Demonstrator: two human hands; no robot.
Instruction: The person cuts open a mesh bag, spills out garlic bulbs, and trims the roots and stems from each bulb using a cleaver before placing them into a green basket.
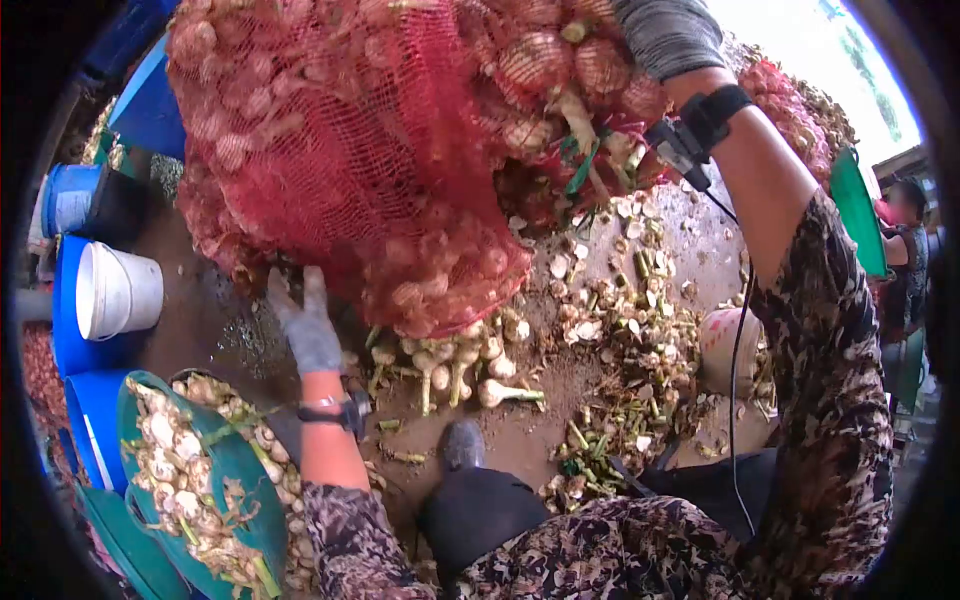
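A large red mesh bag [400,170] full of garlic bulbs fills the upper middle, its lower end just above or resting on garlic on the ground. My left hand [308,325], in a pale glove, is at the bag's lower left edge with its fingers stretched and spread. My right hand [675,38], in a grey glove, lies against the bag's upper right side; its fingers are hidden or cut off by the frame. Loose garlic bulbs with stalks [450,365] lie under the bag. A green tie [582,168] hangs at its right side.
A green tub [265,500] of garlic stands at lower left. Beyond it are a white bucket [120,290] and several blue tubs [97,410]. Cut stalks and skins [625,340] litter the ground right of centre. A person [908,255] is at the far right.
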